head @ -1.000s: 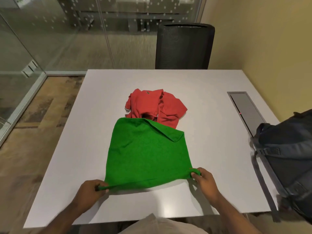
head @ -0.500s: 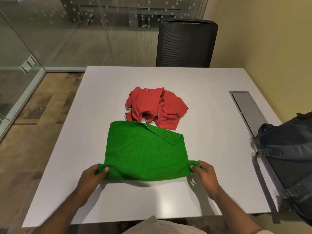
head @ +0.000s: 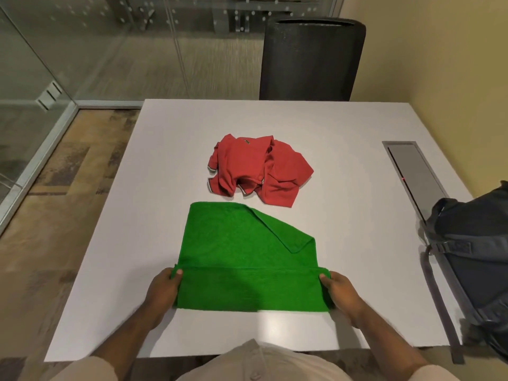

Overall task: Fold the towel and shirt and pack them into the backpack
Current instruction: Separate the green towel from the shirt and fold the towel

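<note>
A green towel lies on the white table in front of me. Its near edge is turned up and over onto itself, and its far right corner is flipped back. My left hand pinches the near left corner. At the near right corner my right hand pinches the towel the same way. A crumpled red shirt sits just beyond the towel, apart from it. The dark backpack stands at the table's right edge, straps hanging down.
A black mesh chair stands at the table's far side. A grey cable hatch is set into the table on the right. Glass walls run along the left and back, a yellow wall on the right.
Both hands have carried the towel's near edge away from me and over the towel. The fold now lies flatter on the table. The shirt and backpack stayed put.
</note>
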Available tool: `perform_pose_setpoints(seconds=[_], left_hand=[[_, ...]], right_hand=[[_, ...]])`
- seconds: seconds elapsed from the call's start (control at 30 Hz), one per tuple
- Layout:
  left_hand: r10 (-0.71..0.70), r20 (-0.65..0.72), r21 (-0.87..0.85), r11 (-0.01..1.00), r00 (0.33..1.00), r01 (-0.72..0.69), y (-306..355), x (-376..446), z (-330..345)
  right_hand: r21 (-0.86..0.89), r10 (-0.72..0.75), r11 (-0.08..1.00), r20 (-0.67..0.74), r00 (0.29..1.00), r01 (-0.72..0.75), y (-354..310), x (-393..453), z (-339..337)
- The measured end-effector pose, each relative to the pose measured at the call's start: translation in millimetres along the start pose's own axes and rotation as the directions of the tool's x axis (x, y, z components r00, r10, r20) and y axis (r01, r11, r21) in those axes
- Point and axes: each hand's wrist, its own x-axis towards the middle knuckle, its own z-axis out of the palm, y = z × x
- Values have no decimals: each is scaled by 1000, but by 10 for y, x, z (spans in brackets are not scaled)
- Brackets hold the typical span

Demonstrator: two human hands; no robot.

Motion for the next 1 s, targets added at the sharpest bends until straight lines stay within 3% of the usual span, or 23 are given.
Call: perform_pose_setpoints(seconds=[0.13,0.23,0.33,0.4,0.5,0.6,0.77,0.9,1.0], left_hand=[[9,3,60,998,1000,-10,7,27,42],[50,4,144,988,999,-50,47,56,80],[271,-87,367,903,959,-222,129,80,131],[406,-81,482,815,910,-320,226,97,172],[494,69,588,682,867,-436,344,170,257],[435,220,667,586,873,-460,392,222,354],[369,271,698,561,889,-446,355,259,382],[392,288,682,556,874,-474,345,298,350],[393,295,681,553,871,-480,342,308,344]], right_hand=[[-44,-5,999,-47,999,3,7,-7,-2],[-176,-114,981,-149,982,87,-145,-14,21],[-278,-303,931,-224,926,237,-401,-31,56],[-251,-334,926,-188,924,284,-566,6,157],[-53,-223,974,-72,972,220,-764,74,411],[101,-62,993,-52,997,68,-887,108,576],[220,42,975,-116,992,-16,-979,215,581],[385,187,903,44,981,-190,-1083,314,495],[500,176,835,155,972,-231,-1193,418,374]])
